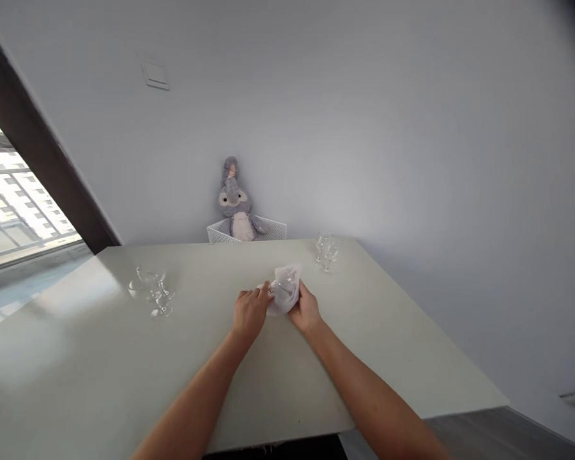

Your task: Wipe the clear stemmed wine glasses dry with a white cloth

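Over the middle of the table, a clear stemmed glass (284, 282) lies tilted inside a white cloth (282, 304). My left hand (251, 312) is closed at the left end of the glass, fingers curled around what looks like its stem or foot. On the other side, my right hand (306, 308) cups the cloth around the bowl, thumb along its right edge. Cloth and fingers hide part of the glass. Left of my hands is a group of clear stemmed glasses (161, 301), some lying on their sides. More stemmed glasses (326, 252) are beyond my right hand.
The pale table (393, 358) has its far edge near a plain wall (412, 140). Behind that edge, a grey plush rabbit (242, 223) sits in a white perforated basket (274, 230). A dark-framed window (23, 198) is at the left.
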`<state>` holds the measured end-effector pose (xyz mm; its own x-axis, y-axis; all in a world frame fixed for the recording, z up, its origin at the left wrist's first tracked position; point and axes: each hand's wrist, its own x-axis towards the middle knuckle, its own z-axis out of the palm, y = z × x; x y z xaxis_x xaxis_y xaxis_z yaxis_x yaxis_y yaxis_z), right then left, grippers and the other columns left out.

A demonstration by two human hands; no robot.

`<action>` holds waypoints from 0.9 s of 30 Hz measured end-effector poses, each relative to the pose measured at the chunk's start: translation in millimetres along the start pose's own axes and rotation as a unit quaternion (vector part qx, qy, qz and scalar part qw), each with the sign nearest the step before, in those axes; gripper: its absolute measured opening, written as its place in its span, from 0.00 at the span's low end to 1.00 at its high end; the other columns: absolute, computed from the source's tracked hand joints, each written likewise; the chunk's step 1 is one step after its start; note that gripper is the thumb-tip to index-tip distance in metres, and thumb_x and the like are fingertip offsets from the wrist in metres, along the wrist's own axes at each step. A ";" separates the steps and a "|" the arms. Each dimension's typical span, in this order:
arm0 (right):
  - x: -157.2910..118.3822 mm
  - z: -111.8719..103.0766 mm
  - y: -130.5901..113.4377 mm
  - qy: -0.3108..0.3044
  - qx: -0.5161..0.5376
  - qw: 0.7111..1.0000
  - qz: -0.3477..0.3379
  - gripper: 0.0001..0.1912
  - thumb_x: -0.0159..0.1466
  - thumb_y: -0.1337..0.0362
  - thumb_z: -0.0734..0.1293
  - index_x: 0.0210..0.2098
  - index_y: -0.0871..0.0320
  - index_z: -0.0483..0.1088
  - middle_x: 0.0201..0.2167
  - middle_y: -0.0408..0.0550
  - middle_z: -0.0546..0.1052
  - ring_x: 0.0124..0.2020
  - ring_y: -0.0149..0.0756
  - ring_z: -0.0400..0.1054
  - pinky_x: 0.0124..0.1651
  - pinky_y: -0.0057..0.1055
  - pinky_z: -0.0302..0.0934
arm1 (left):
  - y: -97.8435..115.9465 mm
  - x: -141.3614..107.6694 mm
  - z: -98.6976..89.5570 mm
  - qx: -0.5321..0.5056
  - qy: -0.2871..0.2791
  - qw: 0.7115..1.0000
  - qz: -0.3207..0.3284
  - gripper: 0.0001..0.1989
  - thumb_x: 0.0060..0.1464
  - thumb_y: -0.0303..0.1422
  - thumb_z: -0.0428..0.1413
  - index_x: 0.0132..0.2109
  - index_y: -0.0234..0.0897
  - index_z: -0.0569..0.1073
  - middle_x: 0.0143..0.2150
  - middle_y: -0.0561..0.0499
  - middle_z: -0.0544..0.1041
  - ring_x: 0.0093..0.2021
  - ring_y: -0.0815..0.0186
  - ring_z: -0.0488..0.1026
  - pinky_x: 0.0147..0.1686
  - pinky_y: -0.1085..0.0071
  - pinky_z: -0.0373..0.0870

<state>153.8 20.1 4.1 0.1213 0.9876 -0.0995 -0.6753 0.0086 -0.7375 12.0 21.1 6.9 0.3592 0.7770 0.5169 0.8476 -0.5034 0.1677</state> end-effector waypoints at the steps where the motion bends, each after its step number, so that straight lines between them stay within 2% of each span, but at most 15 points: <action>1: -6.0 6.8 5.3 -0.011 0.008 1.000 -0.013 0.19 0.56 0.49 0.60 0.36 0.57 0.67 0.37 0.48 0.74 0.39 0.39 0.67 0.35 0.33 0.63 | 3.0 -1.1 1.1 0.006 0.003 1.000 -0.016 0.20 0.58 0.35 0.41 0.54 0.32 0.62 0.31 0.44 0.72 0.31 0.63 0.68 0.36 0.64 0.58; 4: -23.4 19.7 17.8 -0.056 -0.042 0.997 -0.044 0.20 0.57 0.47 0.58 0.40 0.54 0.65 0.41 0.47 0.72 0.42 0.37 0.66 0.38 0.32 0.62 | 16.5 -5.4 2.7 -0.001 0.018 0.999 -0.048 0.20 0.57 0.28 0.39 0.57 0.30 0.58 0.36 0.43 0.69 0.33 0.62 0.67 0.36 0.65 0.61; 7: -29.6 18.4 24.7 -0.074 -0.110 0.988 -0.083 0.20 0.57 0.49 0.60 0.43 0.53 0.62 0.41 0.46 0.71 0.42 0.33 0.65 0.40 0.28 0.61 | 29.3 -9.0 1.2 -0.041 0.038 0.997 -0.050 0.21 0.55 0.26 0.40 0.57 0.32 0.57 0.38 0.43 0.66 0.37 0.62 0.65 0.37 0.65 0.62; 10: -22.3 8.1 23.9 -0.071 -0.153 0.981 -0.092 0.20 0.55 0.51 0.63 0.42 0.57 0.63 0.37 0.47 0.72 0.37 0.33 0.65 0.38 0.28 0.60 | 30.1 -7.3 -2.3 -0.090 0.034 0.994 -0.043 0.21 0.53 0.28 0.44 0.55 0.35 0.62 0.39 0.43 0.66 0.40 0.60 0.64 0.42 0.60 0.61; 12: -15.3 0.9 19.2 -0.056 -0.176 0.980 -0.078 0.20 0.53 0.52 0.65 0.38 0.59 0.64 0.31 0.46 0.72 0.32 0.32 0.65 0.34 0.28 0.60 | 23.4 -2.4 -4.5 -0.176 0.006 0.983 -0.057 0.19 0.51 0.30 0.48 0.51 0.38 0.66 0.41 0.44 0.67 0.43 0.58 0.64 0.45 0.58 0.60; 14: -11.0 -3.5 12.8 -0.057 -0.194 0.977 -0.060 0.19 0.53 0.52 0.65 0.36 0.61 0.65 0.27 0.44 0.71 0.27 0.30 0.63 0.30 0.27 0.58 | 14.7 3.7 -6.6 -0.322 -0.022 0.940 -0.108 0.17 0.50 0.34 0.50 0.48 0.38 0.68 0.43 0.44 0.68 0.45 0.58 0.65 0.46 0.59 0.60; 16: -10.9 -4.1 6.7 -0.100 -0.224 0.969 -0.041 0.18 0.53 0.53 0.64 0.35 0.62 0.66 0.25 0.43 0.70 0.24 0.29 0.61 0.28 0.26 0.57 | 8.0 8.5 -9.1 -0.482 -0.047 0.859 -0.168 0.19 0.50 0.39 0.50 0.49 0.37 0.67 0.45 0.44 0.69 0.47 0.59 0.66 0.45 0.62 0.62; 18: -14.0 -1.9 2.2 -0.174 -0.281 0.944 -0.026 0.16 0.54 0.55 0.64 0.36 0.61 0.67 0.25 0.43 0.70 0.25 0.29 0.62 0.28 0.26 0.56 | 5.2 10.6 -11.7 -0.599 -0.064 0.771 -0.208 0.24 0.48 0.42 0.53 0.52 0.36 0.62 0.46 0.43 0.71 0.46 0.59 0.68 0.43 0.64 0.64; 20: -18.4 1.3 -0.2 -0.228 -0.362 0.903 -0.033 0.14 0.54 0.59 0.63 0.38 0.60 0.67 0.27 0.43 0.72 0.27 0.31 0.63 0.30 0.27 0.57 | 5.5 10.5 -13.3 -0.656 -0.062 0.717 -0.228 0.28 0.45 0.42 0.56 0.52 0.35 0.60 0.46 0.42 0.72 0.44 0.59 0.69 0.42 0.65 0.65; 22: -23.1 4.4 -0.7 -0.222 -0.481 0.844 -0.080 0.13 0.55 0.63 0.62 0.40 0.58 0.66 0.31 0.45 0.73 0.30 0.33 0.64 0.33 0.29 0.57 | 7.1 9.5 -13.1 -0.662 -0.033 0.701 -0.263 0.28 0.42 0.41 0.59 0.49 0.35 0.60 0.45 0.41 0.73 0.44 0.60 0.70 0.42 0.65 0.65; 23: -25.5 5.9 -0.2 -0.196 -0.553 0.802 -0.116 0.13 0.56 0.65 0.61 0.41 0.58 0.65 0.33 0.47 0.73 0.32 0.35 0.65 0.35 0.31 0.57 | 7.9 9.0 -12.4 -0.655 -0.013 0.700 -0.284 0.27 0.42 0.40 0.59 0.48 0.35 0.61 0.45 0.41 0.73 0.44 0.60 0.70 0.43 0.65 0.64; 25: -30.2 8.8 1.9 -0.130 -0.685 0.690 -0.194 0.13 0.57 0.69 0.59 0.42 0.59 0.65 0.36 0.52 0.73 0.35 0.39 0.66 0.40 0.37 0.55 | 9.9 8.4 -10.7 -0.639 0.022 0.696 -0.327 0.26 0.42 0.40 0.59 0.47 0.35 0.61 0.45 0.41 0.72 0.46 0.60 0.69 0.44 0.64 0.64; 26: -32.2 10.3 3.3 -0.102 -0.730 0.636 -0.229 0.14 0.57 0.71 0.58 0.43 0.60 0.65 0.37 0.55 0.73 0.36 0.41 0.66 0.43 0.40 0.53 | 11.0 8.3 -10.2 -0.632 0.038 0.691 -0.350 0.26 0.42 0.41 0.59 0.46 0.35 0.61 0.45 0.41 0.72 0.47 0.61 0.69 0.45 0.64 0.64; 27: -33.6 11.7 4.5 -0.082 -0.756 0.595 -0.260 0.14 0.58 0.72 0.56 0.43 0.60 0.65 0.37 0.56 0.72 0.37 0.42 0.65 0.46 0.43 0.51 | 12.3 8.1 -10.3 -0.627 0.054 0.683 -0.370 0.26 0.43 0.41 0.58 0.46 0.35 0.60 0.45 0.41 0.72 0.47 0.61 0.69 0.45 0.64 0.64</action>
<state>138.1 -11.2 11.9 -0.1286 0.9163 0.3793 0.8646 0.2909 -0.4097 21.3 17.4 21.8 -0.0744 0.9958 -0.0526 -0.2449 0.0328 0.9690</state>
